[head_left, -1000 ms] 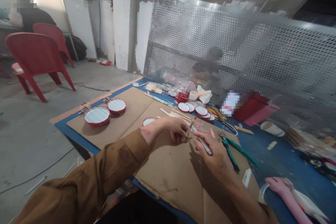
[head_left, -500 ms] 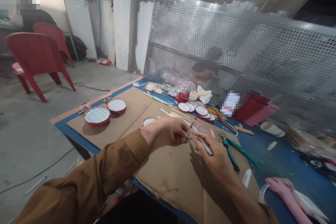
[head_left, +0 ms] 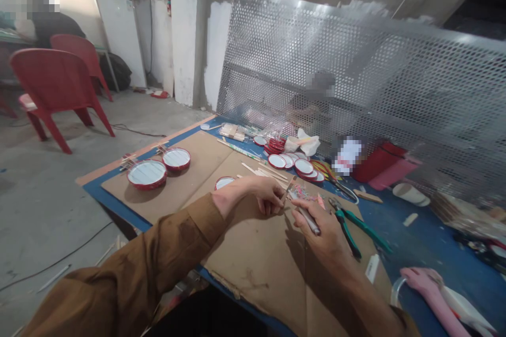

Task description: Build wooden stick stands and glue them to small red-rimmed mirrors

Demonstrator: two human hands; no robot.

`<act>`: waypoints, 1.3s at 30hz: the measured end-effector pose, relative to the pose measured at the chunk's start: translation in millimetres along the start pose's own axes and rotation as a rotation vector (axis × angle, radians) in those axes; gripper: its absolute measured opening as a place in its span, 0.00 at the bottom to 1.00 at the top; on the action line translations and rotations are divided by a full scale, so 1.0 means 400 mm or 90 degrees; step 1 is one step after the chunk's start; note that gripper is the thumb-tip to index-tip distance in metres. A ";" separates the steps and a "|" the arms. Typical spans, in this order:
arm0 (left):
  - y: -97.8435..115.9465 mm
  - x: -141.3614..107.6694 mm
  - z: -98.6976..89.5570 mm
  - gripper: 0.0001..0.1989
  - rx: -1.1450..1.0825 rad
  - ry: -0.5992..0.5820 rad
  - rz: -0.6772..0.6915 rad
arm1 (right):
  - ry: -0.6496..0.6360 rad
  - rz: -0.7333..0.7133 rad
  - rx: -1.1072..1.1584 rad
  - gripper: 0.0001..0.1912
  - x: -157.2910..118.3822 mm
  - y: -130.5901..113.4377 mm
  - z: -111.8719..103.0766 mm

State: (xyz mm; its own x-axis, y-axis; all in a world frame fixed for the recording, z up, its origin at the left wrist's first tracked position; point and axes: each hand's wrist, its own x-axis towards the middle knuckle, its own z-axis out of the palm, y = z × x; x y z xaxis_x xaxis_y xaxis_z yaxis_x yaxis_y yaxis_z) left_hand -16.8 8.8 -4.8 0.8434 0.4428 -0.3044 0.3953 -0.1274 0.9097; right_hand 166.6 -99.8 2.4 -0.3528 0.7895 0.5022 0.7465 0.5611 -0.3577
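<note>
My left hand (head_left: pixel 270 196) is closed in a pinch above the cardboard sheet (head_left: pixel 253 274); what its fingertips hold is too small to make out. Close beside it, my right hand (head_left: pixel 324 231) grips a light grey utility knife (head_left: pixel 309 220), its front end pointing toward my left fingertips. A thin brownish strip (head_left: pixel 291 184) stands up between the two hands; which of them it belongs to is unclear. Beyond my left hand lie loose thin wooden sticks (head_left: pixel 269 172) and small pink and coloured scraps (head_left: pixel 302 190). Green-handled pliers (head_left: pixel 356 226) rest right of my right hand.
Two red-rimmed round pieces with white tops (head_left: pixel 147 174) sit at the left. Several red-rimmed discs (head_left: pixel 276 161) are piled at the back, before a perforated metal panel (head_left: pixel 356 63). A pink glue gun (head_left: pixel 429 289) lies at the right. Red chairs (head_left: pixel 59 84) and a person are behind left.
Both hands stay nearly in place, with the knife's front end still close to my left fingertips. The view has shifted very slightly.
</note>
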 end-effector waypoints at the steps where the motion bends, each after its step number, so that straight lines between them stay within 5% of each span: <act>1: 0.000 0.000 0.000 0.04 0.000 -0.001 0.001 | -0.001 -0.003 -0.003 0.10 0.000 0.000 0.000; 39: 0.004 -0.001 0.001 0.04 -0.018 0.008 -0.008 | 0.018 -0.004 -0.003 0.11 -0.004 0.007 0.001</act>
State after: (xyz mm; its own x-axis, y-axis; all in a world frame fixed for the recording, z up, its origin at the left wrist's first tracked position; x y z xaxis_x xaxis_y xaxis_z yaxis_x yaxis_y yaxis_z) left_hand -16.5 8.0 -3.4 0.8337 0.4549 -0.3130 0.3958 -0.0971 0.9132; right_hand 169.2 -99.4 0.3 -0.3412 0.7787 0.5265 0.7471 0.5646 -0.3508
